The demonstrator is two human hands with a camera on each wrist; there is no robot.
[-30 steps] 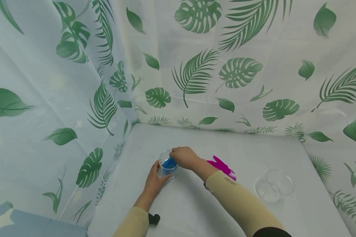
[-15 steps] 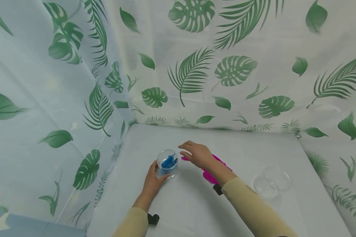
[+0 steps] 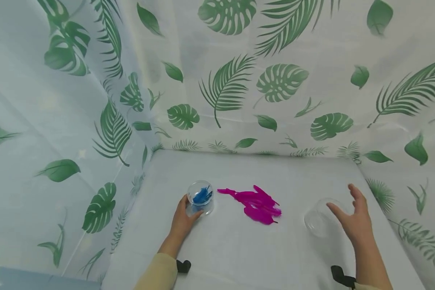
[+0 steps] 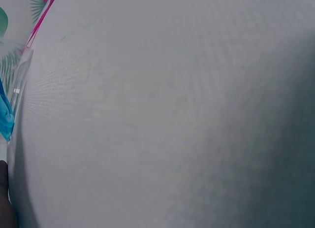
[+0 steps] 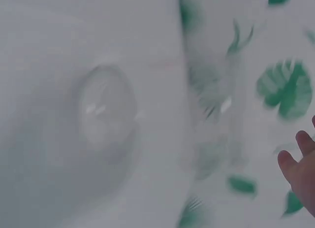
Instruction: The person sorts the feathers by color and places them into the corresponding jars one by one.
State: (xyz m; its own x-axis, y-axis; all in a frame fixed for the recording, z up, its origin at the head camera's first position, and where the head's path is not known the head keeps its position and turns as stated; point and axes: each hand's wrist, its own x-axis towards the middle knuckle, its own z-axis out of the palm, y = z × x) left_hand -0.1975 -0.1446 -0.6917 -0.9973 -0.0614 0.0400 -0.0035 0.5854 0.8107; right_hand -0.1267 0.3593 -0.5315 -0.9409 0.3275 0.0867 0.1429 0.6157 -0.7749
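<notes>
A small clear cup point(image 3: 200, 196) with blue feathers inside stands on the white table point(image 3: 239, 249), left of centre. My left hand point(image 3: 183, 219) grips its near side. A pile of magenta feathers point(image 3: 255, 201) lies in the middle. At the right an empty clear cup point(image 3: 317, 219) lies on its side; in the right wrist view this cup point(image 5: 106, 107) is blurred. My right hand point(image 3: 349, 219) hovers just over it with fingers spread, holding nothing. The left wrist view shows only the cup's edge point(image 4: 15, 90) and the cloth.
Leaf-printed sheets point(image 3: 239, 80) wall in the table at the back and on both sides. Black wrist straps point(image 3: 342, 276) show at the bottom of the head view.
My right hand left the blue-feather cup and swept right, over the magenta feathers, to the empty cup. The left hand stayed on its cup.
</notes>
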